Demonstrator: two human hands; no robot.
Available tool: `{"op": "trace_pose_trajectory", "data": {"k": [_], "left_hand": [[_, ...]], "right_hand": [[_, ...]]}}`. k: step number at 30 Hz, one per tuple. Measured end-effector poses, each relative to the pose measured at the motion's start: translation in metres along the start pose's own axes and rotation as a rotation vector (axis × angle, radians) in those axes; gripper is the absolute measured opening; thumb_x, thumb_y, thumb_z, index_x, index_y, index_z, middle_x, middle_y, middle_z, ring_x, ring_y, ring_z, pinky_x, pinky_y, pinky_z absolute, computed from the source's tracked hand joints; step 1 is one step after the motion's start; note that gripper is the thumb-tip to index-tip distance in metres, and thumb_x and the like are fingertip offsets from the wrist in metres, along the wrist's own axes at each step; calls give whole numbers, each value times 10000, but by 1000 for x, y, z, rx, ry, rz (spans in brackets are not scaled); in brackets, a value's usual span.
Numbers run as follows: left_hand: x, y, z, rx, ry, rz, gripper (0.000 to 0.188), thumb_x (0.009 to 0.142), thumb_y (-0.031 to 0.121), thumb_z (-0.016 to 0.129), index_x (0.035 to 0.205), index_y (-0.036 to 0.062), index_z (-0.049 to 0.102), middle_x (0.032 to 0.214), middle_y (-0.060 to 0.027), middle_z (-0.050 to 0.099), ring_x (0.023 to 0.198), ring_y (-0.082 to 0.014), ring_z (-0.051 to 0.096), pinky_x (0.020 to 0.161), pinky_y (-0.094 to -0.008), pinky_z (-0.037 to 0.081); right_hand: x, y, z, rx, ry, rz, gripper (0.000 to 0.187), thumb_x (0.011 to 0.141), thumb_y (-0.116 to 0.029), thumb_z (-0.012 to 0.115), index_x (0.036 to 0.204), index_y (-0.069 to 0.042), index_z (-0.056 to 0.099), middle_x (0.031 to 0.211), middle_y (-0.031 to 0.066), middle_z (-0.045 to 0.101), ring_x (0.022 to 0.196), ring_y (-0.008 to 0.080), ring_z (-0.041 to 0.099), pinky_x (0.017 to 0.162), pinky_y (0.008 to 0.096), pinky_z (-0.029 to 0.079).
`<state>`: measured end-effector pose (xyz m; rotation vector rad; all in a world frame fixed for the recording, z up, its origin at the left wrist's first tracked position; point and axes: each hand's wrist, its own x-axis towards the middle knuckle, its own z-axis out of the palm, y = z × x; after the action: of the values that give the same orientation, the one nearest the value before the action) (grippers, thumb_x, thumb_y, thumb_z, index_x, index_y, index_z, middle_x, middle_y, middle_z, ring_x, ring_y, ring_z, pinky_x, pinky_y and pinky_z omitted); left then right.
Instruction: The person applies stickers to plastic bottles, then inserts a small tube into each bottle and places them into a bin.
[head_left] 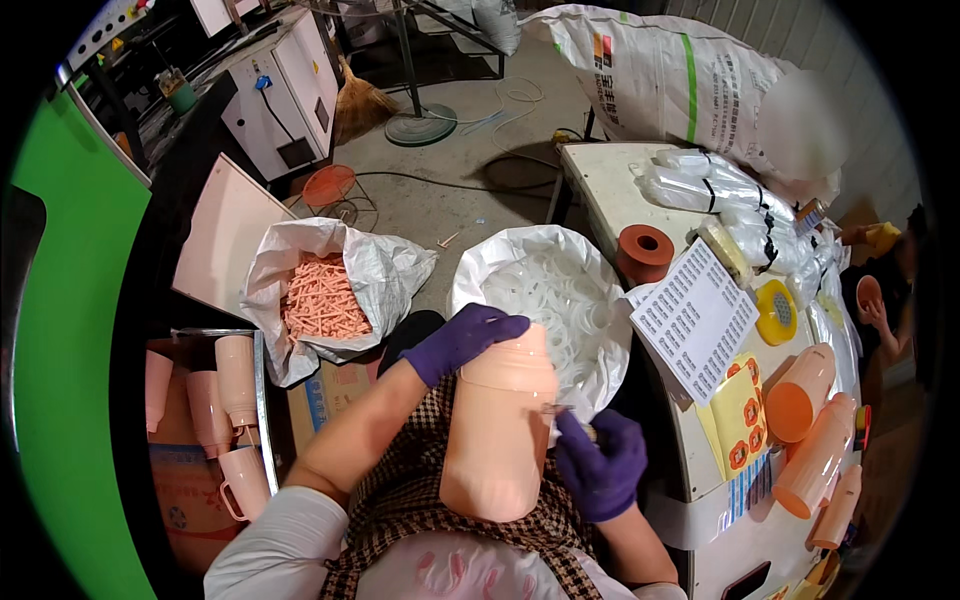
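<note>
- The left hand is clamped over the jug's narrower end, probably to steady it while leaving the side facing the right hand free.
- The right hand is closed around a small tool, its metal tip at the jug's side; whether it touches, I cannot tell.
- The peach jug is between the hands, over the lap, wide end toward the body; the apron may help support it.
- Just beyond, the sack of clear rings and the sack of peach pieces stand open, likely for easy reach.
- Left, more jugs are in a box bearing blue print.
- Right, the table carries a white sheet with rows of tiny labels, too small to read, and a yellow sheet of orange-red round stickers.
- Farther off, a green-striped bag bears large dark characters.
</note>
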<state>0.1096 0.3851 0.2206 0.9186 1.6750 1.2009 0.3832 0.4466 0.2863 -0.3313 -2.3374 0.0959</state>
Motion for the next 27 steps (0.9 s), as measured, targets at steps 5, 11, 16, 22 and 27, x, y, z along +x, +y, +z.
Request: {"op": "trace_pose_trajectory", "data": {"k": [5,11,16,22,27], "left_hand": [[-22,9,-20,-76,37,-61,422,946,378,656,936,-40,709,843,-26,672,778,-86,555,744,-290,476],[-17,-1,-18,-104,32,-4,461,935,434,666,905,-24,714,784,-17,647,745,-93,542,720,-296,467],[-14,9,-10,44,-14,8,503,906,474,690,824,-22,693,746,-26,640,718,-100,538,695,-302,470],[-3,-4,-13,-681,-119,267,362,913,233,673,1139,-49,670,1502,-163,481,1254,-179,528,1055,-337,422],[66,-66,1,118,-23,467,231,878,90,614,1064,-9,708,1500,-159,493,1330,-230,499,1084,-342,388]], "right_hand": [[16,-26,8,194,-350,266,477,785,-212,762,1252,-288,701,912,54,572,711,221,544,617,353,463],[27,-43,14,12,-240,-152,454,837,-188,695,1282,-274,679,895,52,568,685,231,546,571,354,457],[20,-40,4,-135,-411,-46,519,875,-185,612,1370,-339,601,849,53,535,673,252,540,536,372,459],[-23,32,-25,-225,-341,267,525,927,-210,637,1440,-239,525,1014,123,624,810,324,606,639,440,517],[-67,107,-88,-385,-70,568,290,925,-249,689,1213,-225,711,997,130,680,845,306,662,712,409,545]]}}
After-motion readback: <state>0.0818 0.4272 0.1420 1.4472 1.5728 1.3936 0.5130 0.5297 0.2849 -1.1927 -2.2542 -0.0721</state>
